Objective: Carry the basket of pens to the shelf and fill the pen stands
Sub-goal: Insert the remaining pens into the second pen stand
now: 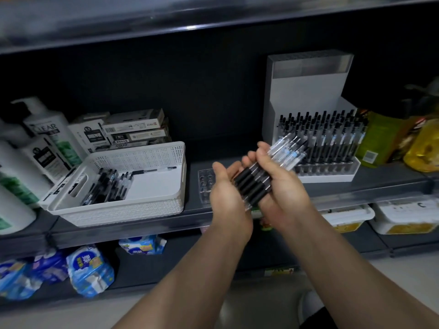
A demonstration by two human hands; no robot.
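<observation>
Gripping a bundle of pens, left hand and right hand curled round it (black grips nearest), white basket on shelf leftward, full pen stand beyond.

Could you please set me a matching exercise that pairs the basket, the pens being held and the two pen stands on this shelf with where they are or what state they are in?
Things
1. white basket
2. bundle of pens
3. white pen stand
4. clear pen stand

Places or states
A. packed with upright pens, at the right of the shelf
B. partly hidden behind the left hand, visible holes empty
C. on the shelf left of both hands, a few pens lying in it
D. held between the left hand and the right hand

Pairs: 1-C, 2-D, 3-A, 4-B
</observation>
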